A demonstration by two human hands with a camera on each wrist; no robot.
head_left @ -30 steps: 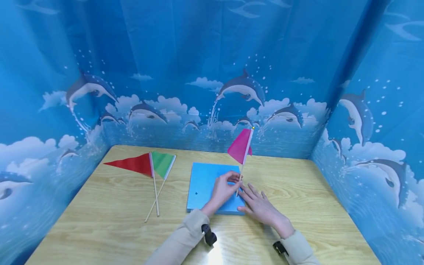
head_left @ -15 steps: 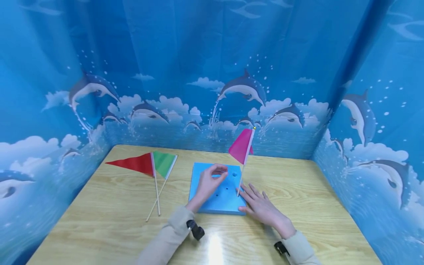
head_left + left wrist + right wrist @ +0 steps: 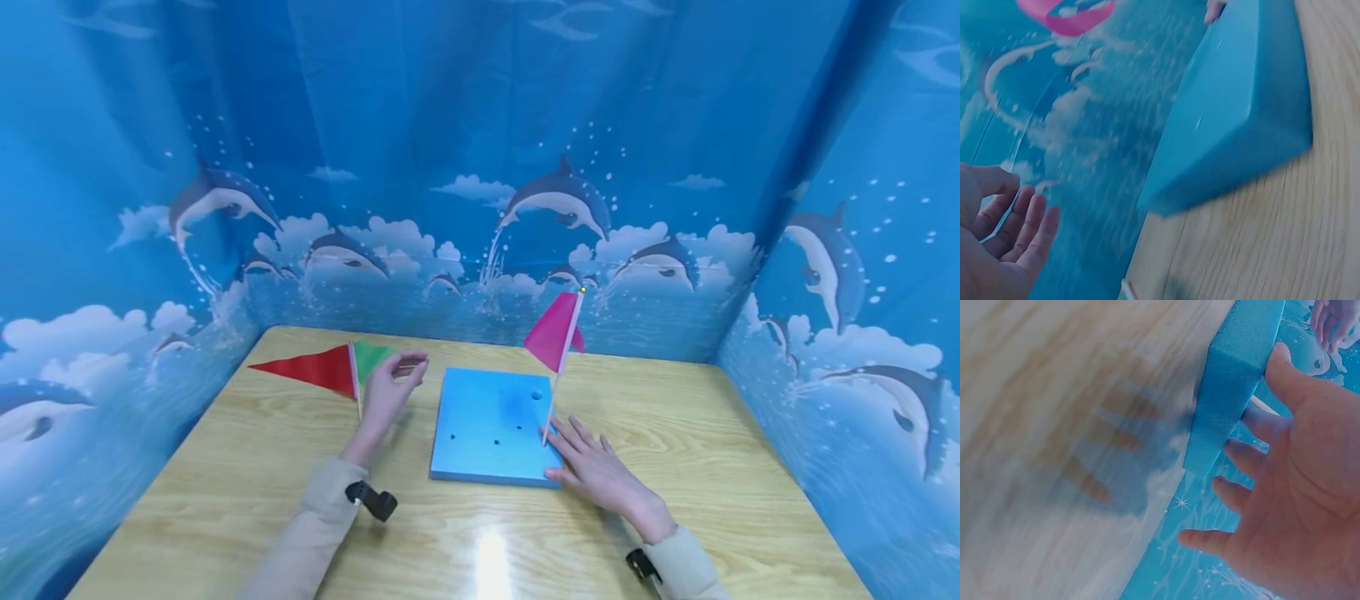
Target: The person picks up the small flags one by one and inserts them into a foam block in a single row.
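My left hand [image 3: 386, 396] hovers over the table near the green flag [image 3: 367, 357], partly covering it. Loosely bent and holding nothing, its fingers also show in the left wrist view. Beside it lies a red pennant flag [image 3: 322, 369] on a thin stick. My right hand [image 3: 600, 477], fingers spread, rests against the right edge of the blue foam block [image 3: 480, 400]; the right wrist view has its thumb [image 3: 1280, 359] at the block's edge. A pink flag [image 3: 551, 332] stands slightly tilted in the block near its right side, its stick passing the right fingertips.
Several small holes and one larger hole [image 3: 536, 395] mark the block's top. It lies on a wooden table [image 3: 675, 417], backed by a blue dolphin-print curtain [image 3: 465, 125]. Dark wrist cameras sit on both sleeves.
My left hand has let go of the pink flag's stick and moved left across the block to the green flag. The right hand stays at the block's edge.
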